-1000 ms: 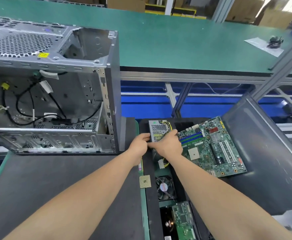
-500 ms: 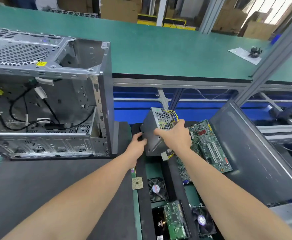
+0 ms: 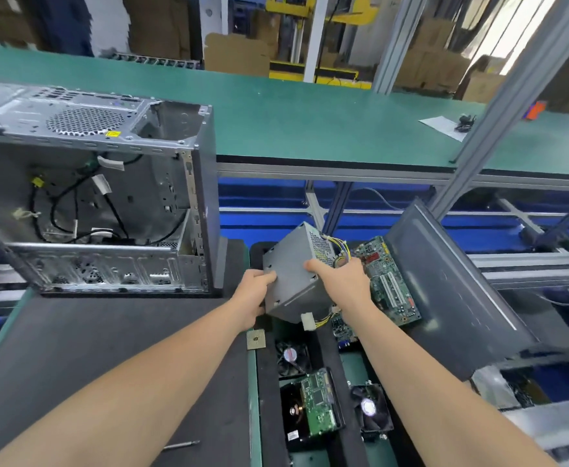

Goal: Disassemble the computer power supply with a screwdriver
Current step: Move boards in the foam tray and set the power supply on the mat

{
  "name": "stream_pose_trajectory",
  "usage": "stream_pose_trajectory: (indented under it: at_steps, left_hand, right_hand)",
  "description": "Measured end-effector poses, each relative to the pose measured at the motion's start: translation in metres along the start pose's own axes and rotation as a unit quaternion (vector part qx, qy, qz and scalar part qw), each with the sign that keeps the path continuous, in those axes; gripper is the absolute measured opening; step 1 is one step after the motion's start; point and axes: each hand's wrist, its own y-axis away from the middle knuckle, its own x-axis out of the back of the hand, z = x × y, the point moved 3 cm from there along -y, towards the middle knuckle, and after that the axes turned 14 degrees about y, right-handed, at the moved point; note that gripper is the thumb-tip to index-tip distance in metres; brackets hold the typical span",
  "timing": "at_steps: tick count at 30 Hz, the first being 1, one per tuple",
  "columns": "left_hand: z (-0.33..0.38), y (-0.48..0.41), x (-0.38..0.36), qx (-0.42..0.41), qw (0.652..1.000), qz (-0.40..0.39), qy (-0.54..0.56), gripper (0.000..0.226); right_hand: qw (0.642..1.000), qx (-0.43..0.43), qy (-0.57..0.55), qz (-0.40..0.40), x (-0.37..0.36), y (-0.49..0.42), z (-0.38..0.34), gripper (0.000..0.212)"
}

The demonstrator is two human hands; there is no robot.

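Two bare hands hold the grey PSU [image 3: 295, 281] off the bench, tilted, one corner up, vented end facing up & right. Left hand [image 3: 254, 296] grips the lower-left edge, thumb on the near face, fingers curled under it & mostly hidden. Right hand [image 3: 343, 284] clamps the right side, thumb pressed on the near face, fingers wrapped round the far side by the yellow wires [image 3: 339, 248]. White connector [image 3: 307, 321] hangs below the box on more wires. PSU is in the air just right of the open computer case [image 3: 91, 197], overlapping the left edge of the green motherboard [image 3: 391, 291] from this view. Grey side panel [image 3: 451, 281] leans to the right of the board. Below the hands: CPU chip [image 3: 255, 339] at the mat edge, fan [image 3: 291, 357], hard drive [image 3: 313, 412] w/ circuit board up, 2nd fan [image 3: 370, 407]. Thin metal shaft [image 3: 180, 444] lies on the black mat [image 3: 74, 348] near the left forearm; can't tell if it's the screwdriver.
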Motion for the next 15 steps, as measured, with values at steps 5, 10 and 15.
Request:
stream_pose_trajectory:
  at_steps: [5,10,15]
  left_hand:
    - [-0.004,0.036,0.035,-0.038,0.997,0.056,-0.028,0.019]
    - [-0.007,0.08,0.085,-0.077,0.984,0.153,-0.059,0.039]
    - [-0.001,0.129,0.149,-0.118,0.962,0.232,-0.076,0.025]
  right_hand:
    - [0.998,0.006,-0.036,-0.043,-0.012,0.036,0.008,0.099]
    - [0.989,0.018,-0.062,-0.132,-0.043,0.079,0.006,0.106]
    - [0.972,0.068,-0.032,-0.221,-0.087,0.127,-0.004,0.098]
